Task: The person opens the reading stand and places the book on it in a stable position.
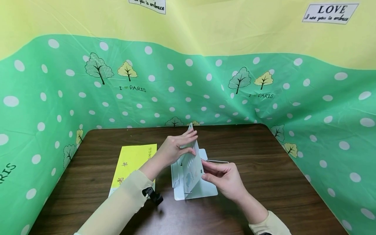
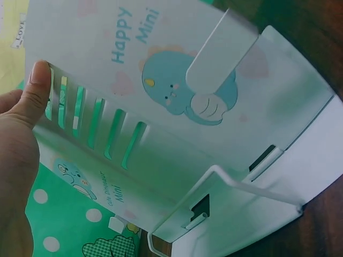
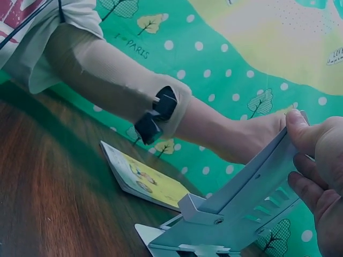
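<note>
A white metal book stand (image 1: 192,173) stands on the table, its slotted panel raised at a steep tilt over a flat base plate. Blue dinosaur prints and "Happy Mini" lettering mark the panel (image 2: 177,134) in the left wrist view, beside a bent wire leg (image 2: 214,174). My left hand (image 1: 176,147) grips the panel's upper part, thumb on the printed face near the slots. On the opposite edge, my right hand (image 1: 224,179) pinches the panel between thumb and fingers. The right wrist view shows that right hand (image 3: 324,155) at the panel's upper end.
A yellow book (image 1: 132,160) lies flat left of the stand, partly under my left forearm. Dark wood tabletop (image 1: 264,182) surrounds both. A green and yellow dotted curtain (image 1: 176,75) closes off the back and sides. A black device (image 1: 152,195) is strapped to my left wrist.
</note>
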`<act>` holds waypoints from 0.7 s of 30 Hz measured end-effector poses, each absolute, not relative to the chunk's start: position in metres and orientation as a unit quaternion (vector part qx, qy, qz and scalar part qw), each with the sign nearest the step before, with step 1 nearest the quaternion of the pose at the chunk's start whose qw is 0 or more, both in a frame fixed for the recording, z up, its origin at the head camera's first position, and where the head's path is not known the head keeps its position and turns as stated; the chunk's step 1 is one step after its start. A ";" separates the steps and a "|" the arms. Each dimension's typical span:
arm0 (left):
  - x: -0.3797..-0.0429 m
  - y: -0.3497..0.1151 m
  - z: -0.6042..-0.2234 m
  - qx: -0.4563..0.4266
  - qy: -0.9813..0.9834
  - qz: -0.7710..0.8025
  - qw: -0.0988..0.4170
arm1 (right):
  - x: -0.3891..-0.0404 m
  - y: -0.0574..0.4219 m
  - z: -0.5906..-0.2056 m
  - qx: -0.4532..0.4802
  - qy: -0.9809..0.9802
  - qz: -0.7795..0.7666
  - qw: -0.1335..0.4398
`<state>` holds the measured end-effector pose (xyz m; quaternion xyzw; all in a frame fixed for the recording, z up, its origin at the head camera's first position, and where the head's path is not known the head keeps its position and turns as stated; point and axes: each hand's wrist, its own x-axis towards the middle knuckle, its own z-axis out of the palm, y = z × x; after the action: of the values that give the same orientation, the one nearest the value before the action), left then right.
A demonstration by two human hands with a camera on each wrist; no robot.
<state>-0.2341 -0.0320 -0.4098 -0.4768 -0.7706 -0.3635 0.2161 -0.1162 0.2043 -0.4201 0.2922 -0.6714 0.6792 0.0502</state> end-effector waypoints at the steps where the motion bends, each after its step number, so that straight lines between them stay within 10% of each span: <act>1: -0.232 -0.033 -0.410 -0.476 -0.769 -0.369 0.212 | -0.117 0.205 -0.420 0.292 -0.672 0.679 0.050; 21: -0.216 -0.033 -0.410 -0.448 -0.758 -0.459 0.117 | -0.117 0.199 -0.423 0.311 -0.672 0.667 0.080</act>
<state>-0.2155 -0.0335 -0.4097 -0.4480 -0.7584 -0.4586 0.1175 -0.1167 0.1990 -0.4234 0.3107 -0.6723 0.6671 0.0803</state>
